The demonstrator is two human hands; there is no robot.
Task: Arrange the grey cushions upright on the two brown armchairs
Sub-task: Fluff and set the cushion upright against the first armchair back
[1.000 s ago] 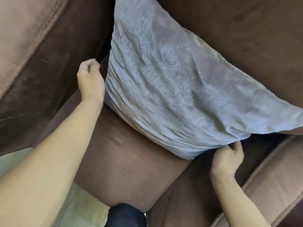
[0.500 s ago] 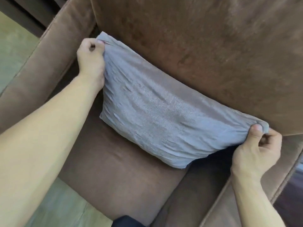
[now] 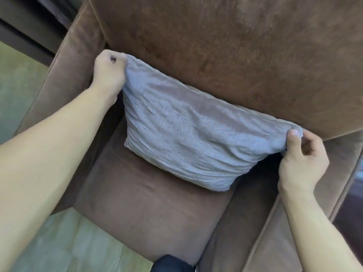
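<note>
While both arms reach forward, left hand and right hand fingers pinch grey cushion top corners.

Standing upright on the seat of a brown armchair: grey cushion, leaning back against the backrest, bottom edge resting on the seat. Left hand pinching the cushion's upper left corner in a closed fist, just beside the left armrest. Right hand gripping the upper right corner, thumb pressing on the front of the fabric. Cushion face wrinkling across its width. Pale floor showing at lower left.
</note>
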